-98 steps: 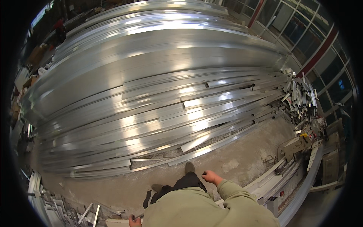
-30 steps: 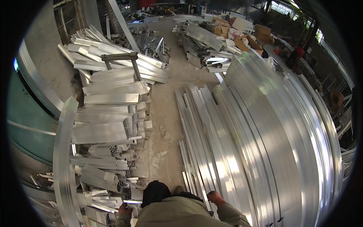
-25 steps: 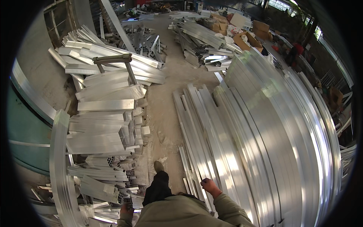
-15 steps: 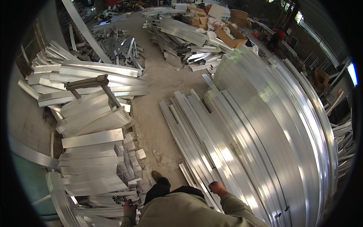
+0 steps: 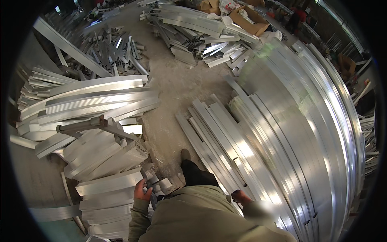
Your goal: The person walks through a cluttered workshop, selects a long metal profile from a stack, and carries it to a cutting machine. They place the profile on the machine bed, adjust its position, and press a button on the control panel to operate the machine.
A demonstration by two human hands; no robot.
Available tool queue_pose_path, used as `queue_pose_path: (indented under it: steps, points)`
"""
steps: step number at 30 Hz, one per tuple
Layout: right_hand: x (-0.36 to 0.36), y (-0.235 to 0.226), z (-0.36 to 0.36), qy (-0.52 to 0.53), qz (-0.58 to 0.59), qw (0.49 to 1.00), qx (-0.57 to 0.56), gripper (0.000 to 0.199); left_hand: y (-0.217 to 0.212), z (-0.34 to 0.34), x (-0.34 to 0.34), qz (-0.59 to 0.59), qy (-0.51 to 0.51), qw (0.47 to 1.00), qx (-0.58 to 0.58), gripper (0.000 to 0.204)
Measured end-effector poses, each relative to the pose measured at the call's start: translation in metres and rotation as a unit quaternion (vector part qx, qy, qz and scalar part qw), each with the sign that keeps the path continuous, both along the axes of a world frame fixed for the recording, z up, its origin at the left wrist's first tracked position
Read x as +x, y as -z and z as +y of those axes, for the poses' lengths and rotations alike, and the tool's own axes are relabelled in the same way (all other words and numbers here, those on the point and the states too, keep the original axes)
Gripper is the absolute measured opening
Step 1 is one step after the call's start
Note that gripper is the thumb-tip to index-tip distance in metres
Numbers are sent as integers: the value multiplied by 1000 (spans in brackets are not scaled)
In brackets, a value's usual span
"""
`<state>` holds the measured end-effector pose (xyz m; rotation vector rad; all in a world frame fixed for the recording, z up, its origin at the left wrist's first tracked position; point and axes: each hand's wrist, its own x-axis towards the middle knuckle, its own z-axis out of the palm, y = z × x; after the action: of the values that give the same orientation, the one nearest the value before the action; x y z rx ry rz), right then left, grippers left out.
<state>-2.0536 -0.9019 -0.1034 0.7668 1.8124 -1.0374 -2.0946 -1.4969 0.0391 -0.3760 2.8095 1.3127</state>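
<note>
Countless long silvery aluminium profiles (image 5: 298, 133) lie bundled on the person's right, shorter stacked aluminium offcuts (image 5: 109, 161) on the left, bare dusty concrete floor (image 5: 177, 80) between. Since half a second ago the view has swung and both piles sit closer — the person has stepped forward. The left hand (image 5: 142, 190) curls against an offcut's edge; the right hand (image 5: 240, 196) hangs just beside the long profiles — grip unclear.

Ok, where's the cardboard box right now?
In the head view, the cardboard box sits at the far top, right of centre, on the stack of aluminium profiles beyond the bare floor strip.
</note>
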Motion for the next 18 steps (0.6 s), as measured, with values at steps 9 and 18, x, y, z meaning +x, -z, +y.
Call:
queue_pose_path:
  steps: [9, 18]
  points:
    - [-365, -19, -112, 13, 218, 973, -70, 35, -33, -61, -258, -28, 27, 998, -59, 69]
    - [-563, -32, -172, 37, 234, 971, -21, 36, -19, -134, -524, 17, 66, 995, -80, 68]
